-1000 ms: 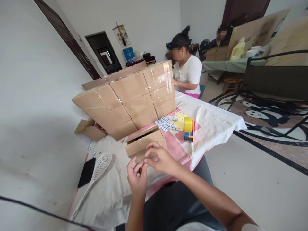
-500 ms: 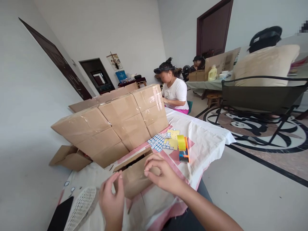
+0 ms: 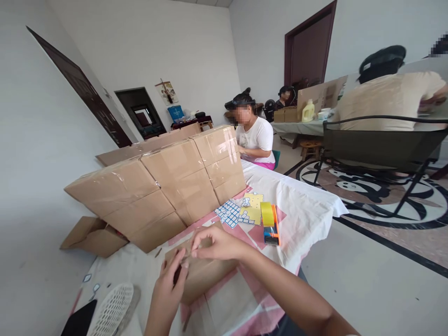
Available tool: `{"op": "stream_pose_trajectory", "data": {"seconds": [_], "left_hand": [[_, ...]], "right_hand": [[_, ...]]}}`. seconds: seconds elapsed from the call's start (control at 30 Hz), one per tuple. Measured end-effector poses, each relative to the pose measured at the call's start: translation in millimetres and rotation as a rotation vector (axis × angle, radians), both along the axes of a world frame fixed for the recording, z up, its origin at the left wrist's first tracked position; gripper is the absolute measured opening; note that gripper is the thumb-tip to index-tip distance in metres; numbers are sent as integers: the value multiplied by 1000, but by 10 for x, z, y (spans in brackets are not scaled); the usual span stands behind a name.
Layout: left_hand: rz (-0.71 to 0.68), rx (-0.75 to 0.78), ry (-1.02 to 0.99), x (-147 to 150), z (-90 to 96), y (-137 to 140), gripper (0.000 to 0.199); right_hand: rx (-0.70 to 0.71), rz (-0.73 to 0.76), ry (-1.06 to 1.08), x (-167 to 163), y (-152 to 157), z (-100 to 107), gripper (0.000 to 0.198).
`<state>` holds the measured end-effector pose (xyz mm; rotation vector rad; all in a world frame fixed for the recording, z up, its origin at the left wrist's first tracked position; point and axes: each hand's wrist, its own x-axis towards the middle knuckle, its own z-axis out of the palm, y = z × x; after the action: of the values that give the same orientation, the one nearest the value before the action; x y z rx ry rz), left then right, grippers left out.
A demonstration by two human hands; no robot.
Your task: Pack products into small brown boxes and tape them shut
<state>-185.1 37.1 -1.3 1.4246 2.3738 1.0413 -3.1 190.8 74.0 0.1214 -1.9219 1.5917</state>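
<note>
Both hands [image 3: 167, 282] [image 3: 215, 245] at small carton [image 3: 212, 275]; blue bag [image 3: 175, 112], print illegible

Pale walls [image 3: 196, 46], reddish-brown door [image 3: 308, 58], dark chair [image 3: 378, 143], wooden stool [image 3: 311, 146], panda design [image 3: 355, 186] on pale floor [image 3: 378, 284]

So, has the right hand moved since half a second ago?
Yes: the right hand has moved left in the picture, away from the tape dispenser, toward the left hand.

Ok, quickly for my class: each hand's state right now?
Left hand: curled at the small box; grip cannot be told.
Right hand: pinch-shaped over the small box; anything held cannot be told.
</note>
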Motion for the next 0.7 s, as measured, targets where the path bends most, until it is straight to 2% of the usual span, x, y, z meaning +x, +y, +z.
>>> {"op": "stream_pose_trajectory", "data": {"seconds": [0.07,0.23,0.3,0.4,0.57,0.7], "left_hand": [[-10,11,4,16,-19,-4,56],[4,62,4,51,-94,15,63],[29,73,-10,63,-122,14,61],[61,93,-10,72,-155,5,57],[108,69,-38,69,-175,-5,50],[93,105,-26,75,-164,-7,51]], "right_hand": [[-27,-6,-92,-201,76,-101,6],[270,-294,-200,-455,146,-298,10],[299,-330,-203,-451,145,-321,11],[212,-292,-233,-424,146,-332,11],[-57,-125,-218,-433,154,-392,16],[-118,-52,-224,-424,133,-402,24]]}}
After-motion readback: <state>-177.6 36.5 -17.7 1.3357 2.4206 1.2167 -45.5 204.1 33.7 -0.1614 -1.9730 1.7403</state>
